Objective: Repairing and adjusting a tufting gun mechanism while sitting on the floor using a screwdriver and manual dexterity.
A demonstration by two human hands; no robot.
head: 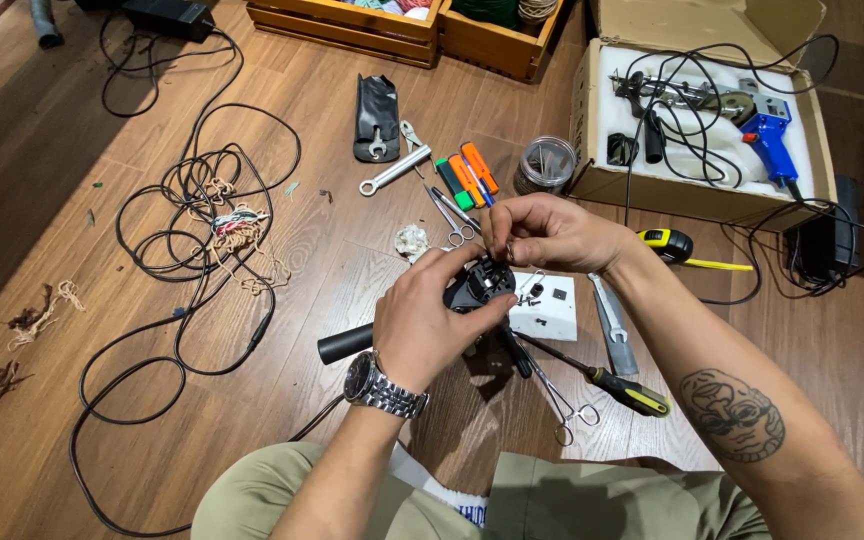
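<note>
Two hands meet over a small black plastic device with a round handle (pixel 472 287), held just above the wooden floor (pixel 152 420) in the middle of the frame. The left hand (pixel 430 325), wearing a steel wristwatch (pixel 384 385), has its fingers closed around the body from the lower left, and the handle's long axis runs out past it toward the lower left. The right hand (pixel 542 232) comes in from the upper right, its fingers pinched on a small metal part at the device's top; what that part is, I cannot tell. Both hands touch the device, the right one from above.

Just right lies a white flat block (pixel 550 310), below it a yellow-handled screwdriver (pixel 612 385) and steel forceps (pixel 562 400). Orange and green markers (pixel 467 178) sit above, a cardboard box with a blue tool (pixel 712 120) at upper right, coiled black cable (pixel 192 210) at left.
</note>
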